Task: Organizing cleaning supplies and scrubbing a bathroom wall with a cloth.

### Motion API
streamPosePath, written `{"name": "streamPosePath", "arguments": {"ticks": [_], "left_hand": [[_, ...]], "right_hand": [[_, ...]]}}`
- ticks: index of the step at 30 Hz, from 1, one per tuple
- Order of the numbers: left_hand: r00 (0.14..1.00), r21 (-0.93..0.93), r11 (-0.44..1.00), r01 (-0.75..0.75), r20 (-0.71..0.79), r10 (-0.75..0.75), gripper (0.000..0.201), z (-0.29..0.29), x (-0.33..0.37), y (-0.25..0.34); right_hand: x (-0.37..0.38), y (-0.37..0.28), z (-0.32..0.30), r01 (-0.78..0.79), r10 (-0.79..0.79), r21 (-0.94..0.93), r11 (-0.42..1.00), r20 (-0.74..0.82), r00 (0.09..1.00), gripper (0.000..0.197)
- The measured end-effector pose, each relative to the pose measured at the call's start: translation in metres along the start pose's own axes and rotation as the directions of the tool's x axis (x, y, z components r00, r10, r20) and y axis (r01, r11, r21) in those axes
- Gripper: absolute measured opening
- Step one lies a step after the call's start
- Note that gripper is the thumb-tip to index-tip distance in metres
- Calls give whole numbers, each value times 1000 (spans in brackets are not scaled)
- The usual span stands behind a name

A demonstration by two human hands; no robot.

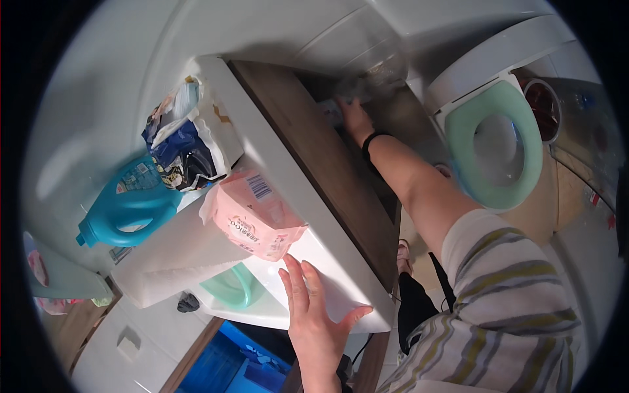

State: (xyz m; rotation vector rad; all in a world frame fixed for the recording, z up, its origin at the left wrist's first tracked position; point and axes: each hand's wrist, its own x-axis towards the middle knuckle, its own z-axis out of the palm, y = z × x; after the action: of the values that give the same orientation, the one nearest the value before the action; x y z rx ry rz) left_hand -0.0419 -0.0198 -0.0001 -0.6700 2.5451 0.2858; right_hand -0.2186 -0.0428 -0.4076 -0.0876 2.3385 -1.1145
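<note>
My left hand (314, 318) rests with its fingers spread on the white washbasin top (344, 275). Its fingertips come close to a pink soft tissue pack (255, 219). My right hand (357, 121), with a dark band at the wrist, reaches down into the dark space beside the brown wooden cabinet panel (314, 167). The fingers there are bent against a small pale packet-like thing (330, 112), partly hidden in shadow. A large white paper roll (173, 252) lies behind the pink pack, across the basin. Part of a mint-green bowl (234, 288) shows in the basin.
A teal detergent bottle (128, 206) lies beside a crumpled dark-blue and white bag (187, 147) at the left. On the right stands a toilet with a mint-green seat (527, 157), and a round bin (544, 111) beyond it. A blue container (226, 363) is below the basin.
</note>
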Motion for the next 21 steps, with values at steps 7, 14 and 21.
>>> {"name": "streamPosePath", "arguments": {"ticks": [7,14,21], "left_hand": [[1000,-16,1000,-9,-24,9,109,-1,-3,-2],[991,-29,995,-92,-96,89,100,2,-9,-5],[975,-61,983,-171,-157,160,109,11,-7,-15]], "right_hand": [[5,-17,3,253,-260,487,836,-54,964,66],[-106,-35,-81,-278,224,896,346,209,952,29],[-217,-136,-185,345,-322,693,633,-169,932,50]]}}
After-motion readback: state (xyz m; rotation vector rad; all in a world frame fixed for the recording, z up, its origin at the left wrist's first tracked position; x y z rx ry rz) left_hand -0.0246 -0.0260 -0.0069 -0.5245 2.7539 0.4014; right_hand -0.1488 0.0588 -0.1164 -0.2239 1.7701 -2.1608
